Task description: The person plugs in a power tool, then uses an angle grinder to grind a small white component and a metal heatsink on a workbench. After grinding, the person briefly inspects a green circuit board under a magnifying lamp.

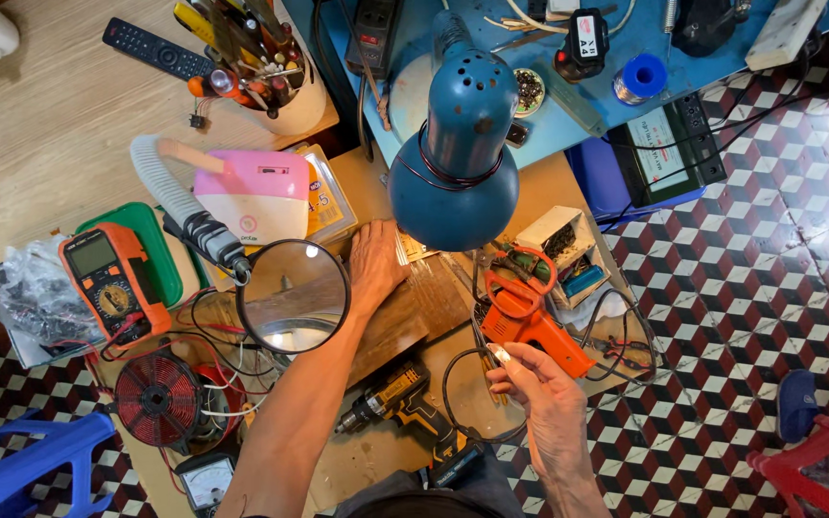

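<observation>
Beside the blue metal desk lamp (454,153), the left hand (374,264) lies flat, fingers released, on a brown wooden block (414,312), while the right hand (534,379) pinches a small pale cylindrical part (501,355) (wired, apparently not yet fitted) just below the orange soldering gun (534,331).

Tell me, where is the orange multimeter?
The orange multimeter lies at the left of the head view, beside a green tray, above the red wire coil.
</observation>
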